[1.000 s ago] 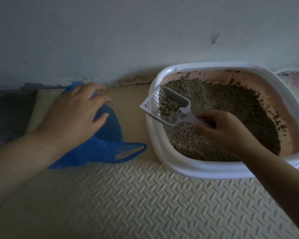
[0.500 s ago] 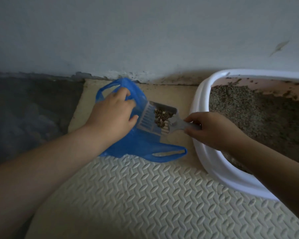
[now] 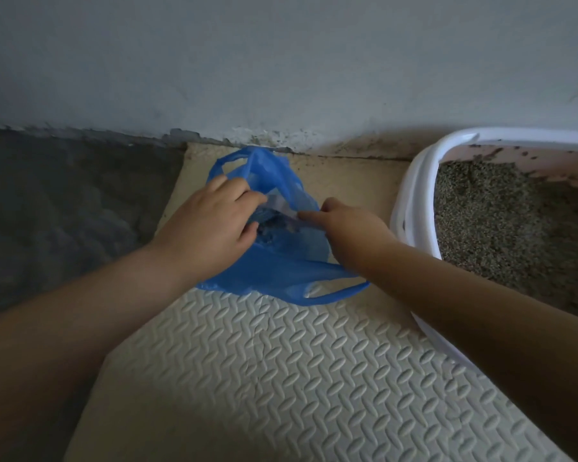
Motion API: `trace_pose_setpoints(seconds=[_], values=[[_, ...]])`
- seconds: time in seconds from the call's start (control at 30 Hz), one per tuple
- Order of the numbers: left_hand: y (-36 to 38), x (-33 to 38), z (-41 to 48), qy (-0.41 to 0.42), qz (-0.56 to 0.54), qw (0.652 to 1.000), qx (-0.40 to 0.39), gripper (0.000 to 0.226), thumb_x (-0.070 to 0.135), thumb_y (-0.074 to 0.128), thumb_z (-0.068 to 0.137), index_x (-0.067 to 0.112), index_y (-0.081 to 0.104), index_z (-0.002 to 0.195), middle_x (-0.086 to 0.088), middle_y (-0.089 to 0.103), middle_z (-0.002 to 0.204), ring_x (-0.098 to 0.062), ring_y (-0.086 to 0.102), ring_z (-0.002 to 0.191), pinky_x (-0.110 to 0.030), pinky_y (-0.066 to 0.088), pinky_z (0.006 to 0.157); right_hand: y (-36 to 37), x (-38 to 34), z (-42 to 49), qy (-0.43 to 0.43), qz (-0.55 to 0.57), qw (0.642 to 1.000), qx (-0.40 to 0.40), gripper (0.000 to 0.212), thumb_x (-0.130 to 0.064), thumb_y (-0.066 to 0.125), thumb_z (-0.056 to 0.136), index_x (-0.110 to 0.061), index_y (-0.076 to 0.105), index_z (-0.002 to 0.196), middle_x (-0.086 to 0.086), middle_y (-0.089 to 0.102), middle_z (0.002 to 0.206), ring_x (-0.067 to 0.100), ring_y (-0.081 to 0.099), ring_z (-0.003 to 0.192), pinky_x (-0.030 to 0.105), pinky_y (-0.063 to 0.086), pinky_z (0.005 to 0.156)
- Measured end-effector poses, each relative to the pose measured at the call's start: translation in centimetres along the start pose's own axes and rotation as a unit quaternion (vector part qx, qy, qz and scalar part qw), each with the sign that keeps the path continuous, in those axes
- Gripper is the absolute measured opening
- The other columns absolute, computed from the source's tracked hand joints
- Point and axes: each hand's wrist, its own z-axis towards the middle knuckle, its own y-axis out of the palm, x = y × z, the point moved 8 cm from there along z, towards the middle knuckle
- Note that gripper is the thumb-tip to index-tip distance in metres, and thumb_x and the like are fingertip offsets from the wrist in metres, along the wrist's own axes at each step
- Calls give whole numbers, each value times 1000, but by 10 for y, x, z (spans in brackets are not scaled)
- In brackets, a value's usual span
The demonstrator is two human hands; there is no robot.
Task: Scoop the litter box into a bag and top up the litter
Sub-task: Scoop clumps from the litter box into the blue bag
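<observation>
Tipping a scoopful into the blue bag [image 3: 274,261], to judge by the pose. Bag parked on the ribbed foam mat [image 3: 281,368], just left of the litter box [image 3: 411,201] and close to the far wall [image 3: 281,61], presumably to keep the carry short and any spill on the mat rather than on the dark floor [image 3: 64,211] further left. Gripping the bag's left edge with the left hand [image 3: 211,225], fingers curled over the plastic and drawing it outward, evidently to hold the mouth agape for the pour. Closing the right hand [image 3: 344,225] in a narrow fist on the scoop [image 3: 282,208], thumb stretched left toward the opening. Handle hidden inside the fist, with only a pale sliver of the head showing in the bag's mouth, above dark clumps lying inside. One bag handle standing up on the far side, the other lying flat on the mat at the near right, under the right forearm. Plenty of grey litter [image 3: 501,228] in the box to the right, with specks clinging to its pink inner wall. Likely more passes needed before any topping up. No fresh litter supply in view.
</observation>
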Motion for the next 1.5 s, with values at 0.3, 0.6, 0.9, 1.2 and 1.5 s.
trace_pose_setpoints(seconds=[0.3, 0.6, 0.9, 1.2, 1.5], values=[[-3, 4, -7, -4, -26, 1000, -4, 40, 15, 65, 81, 7, 59, 119, -8, 58, 102, -31, 54, 100, -46, 51, 83, 8, 2, -4, -19, 90, 994, 59, 41, -22, 42, 100, -29, 44, 140, 8, 46, 122, 27, 51, 108, 34, 44, 80], [-9, 13, -9, 8, -15, 1000, -12, 41, 13, 67, 78, 5, 60, 118, -10, 58, 101, -32, 56, 99, -45, 51, 85, -3, 0, -20, -16, 93, 992, 86, 40, -17, 47, 97, -21, 48, 137, 6, 49, 124, 27, 53, 110, 35, 44, 83], [-18, 23, -4, 4, -19, 1000, 1, 42, 13, 66, 78, 6, 58, 118, -10, 57, 106, -31, 55, 99, -43, 50, 82, -26, 40, -74, 39, 278, 959, 31, 26, -12, 43, 98, -21, 63, 112, -12, 64, 83, 7, 64, 71, 16, 46, 65], [-12, 58, 23, 13, -28, 999, -29, 45, 19, 63, 83, 9, 54, 127, -8, 56, 118, -30, 54, 109, -44, 48, 86, -41, 106, -151, 131, 467, 868, 106, 28, -8, 47, 98, -26, 65, 111, -3, 72, 82, 11, 59, 59, 20, 42, 50], [24, 152, 62, 31, -128, 988, -83, 59, 39, 51, 93, 17, 32, 144, 1, 34, 144, -18, 33, 132, -31, 31, 105, -31, 216, -248, 343, 305, 881, 118, 32, -23, 69, 85, -25, 64, 117, -2, 68, 82, 21, 64, 70, 31, 48, 64]])
